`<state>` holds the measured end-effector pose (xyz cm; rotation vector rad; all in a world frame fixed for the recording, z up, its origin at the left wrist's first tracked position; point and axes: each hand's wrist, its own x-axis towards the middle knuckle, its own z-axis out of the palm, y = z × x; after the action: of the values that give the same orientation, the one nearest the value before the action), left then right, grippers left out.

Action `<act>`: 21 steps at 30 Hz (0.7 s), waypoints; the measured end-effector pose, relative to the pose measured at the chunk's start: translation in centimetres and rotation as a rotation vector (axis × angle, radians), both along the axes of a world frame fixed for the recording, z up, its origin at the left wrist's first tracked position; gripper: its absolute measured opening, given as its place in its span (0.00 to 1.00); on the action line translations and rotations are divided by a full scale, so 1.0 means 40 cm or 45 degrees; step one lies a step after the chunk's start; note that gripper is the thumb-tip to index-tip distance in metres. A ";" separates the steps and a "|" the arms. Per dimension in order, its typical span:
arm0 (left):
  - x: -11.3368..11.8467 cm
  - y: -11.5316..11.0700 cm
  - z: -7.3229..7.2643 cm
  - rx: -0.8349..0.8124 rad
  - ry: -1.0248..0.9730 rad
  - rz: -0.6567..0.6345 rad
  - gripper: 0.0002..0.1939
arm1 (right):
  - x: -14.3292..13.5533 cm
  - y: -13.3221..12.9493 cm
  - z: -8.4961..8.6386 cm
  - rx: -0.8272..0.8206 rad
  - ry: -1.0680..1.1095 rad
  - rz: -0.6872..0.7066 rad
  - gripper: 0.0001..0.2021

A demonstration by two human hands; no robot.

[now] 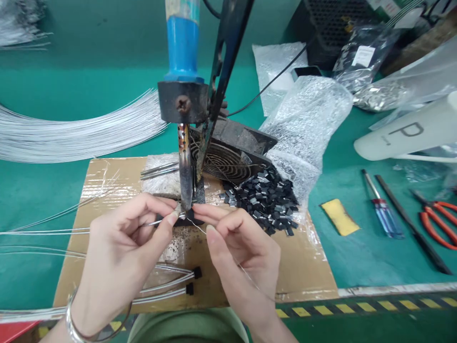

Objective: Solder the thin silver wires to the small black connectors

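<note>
A mounted soldering iron with a blue handle (183, 47) points straight down, its tip between my hands. My left hand (119, 259) is closed, thumb and finger pinching thin white wires (76, 231) just left of the tip. My right hand (246, 252) pinches a thin strand of solder wire (246, 273), which runs from the tip area back under the palm. Its extended fingers reach a small dark piece at the tip; the fingertips partly hide it. Below my hands, two wire bundles end in black connectors (197, 272) on the cardboard (303, 267).
Behind the iron stands a black fan (228, 152). A heap of small black connectors (264, 200) lies right of it, beside bubble wrap (303, 124). Long white wires (82, 133) lie left. A yellow sponge (340, 217), screwdriver (383, 207) and orange-handled pliers (441, 221) lie right.
</note>
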<state>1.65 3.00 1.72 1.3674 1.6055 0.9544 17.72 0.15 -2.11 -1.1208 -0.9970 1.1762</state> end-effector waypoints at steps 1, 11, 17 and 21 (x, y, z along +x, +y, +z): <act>0.002 0.000 0.001 0.000 0.003 -0.003 0.03 | 0.001 0.000 0.000 -0.001 -0.007 0.007 0.11; 0.001 0.001 -0.001 0.008 -0.006 0.003 0.03 | -0.001 -0.009 -0.006 0.045 -0.120 0.008 0.10; 0.002 -0.002 0.001 0.014 -0.010 0.003 0.04 | -0.002 -0.008 -0.005 0.057 -0.122 0.008 0.10; 0.002 -0.004 0.001 0.016 -0.029 0.006 0.04 | -0.001 -0.009 -0.005 0.078 -0.119 0.001 0.10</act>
<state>1.74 2.85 1.75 1.3572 1.5889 0.9816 17.69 -0.22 -2.30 -1.1351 -1.0980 1.0949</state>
